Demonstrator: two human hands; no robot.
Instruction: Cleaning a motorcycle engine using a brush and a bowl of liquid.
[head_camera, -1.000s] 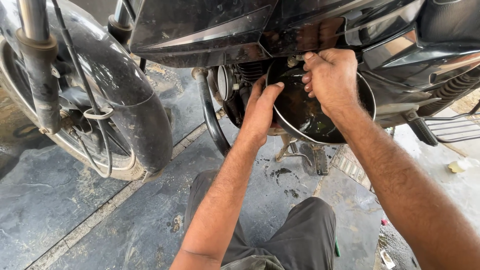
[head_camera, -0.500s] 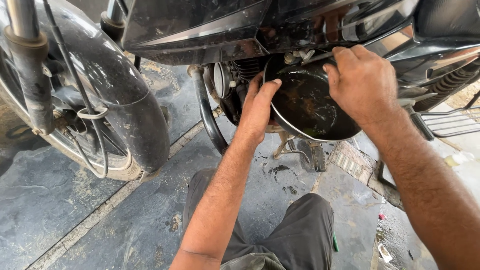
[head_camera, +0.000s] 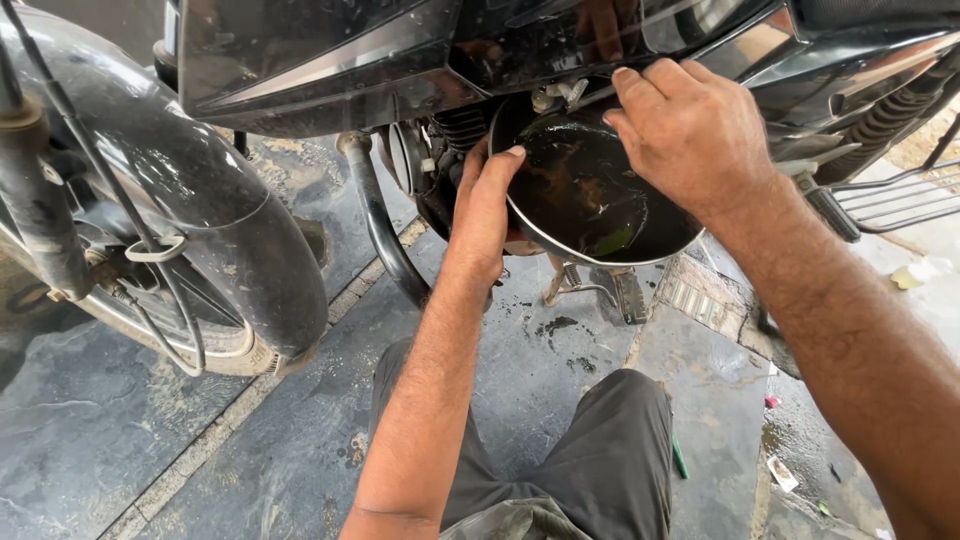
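A round metal pan (head_camera: 590, 200) holding dark oil sits under the engine of a black motorcycle (head_camera: 330, 60). My left hand (head_camera: 487, 205) grips the pan's left rim, thumb over the edge. My right hand (head_camera: 690, 135) rests on the pan's upper right rim, fingers curled against the engine side. The oil's surface is dark and shiny with a greenish streak. The engine parts (head_camera: 440, 150) behind the pan are partly hidden by my hands.
The front wheel and mudguard (head_camera: 200, 230) stand at left. A curved exhaust pipe (head_camera: 380, 225) runs down beside my left hand. The side stand (head_camera: 590, 285) and a footrest (head_camera: 890, 200) are below and right. Oil spots mark the grey stone floor (head_camera: 120, 430). My knee (head_camera: 600, 450) is below.
The pan has come lower and closer to me, out from under the engine. My right hand shifted from the pan's top to its upper right rim.
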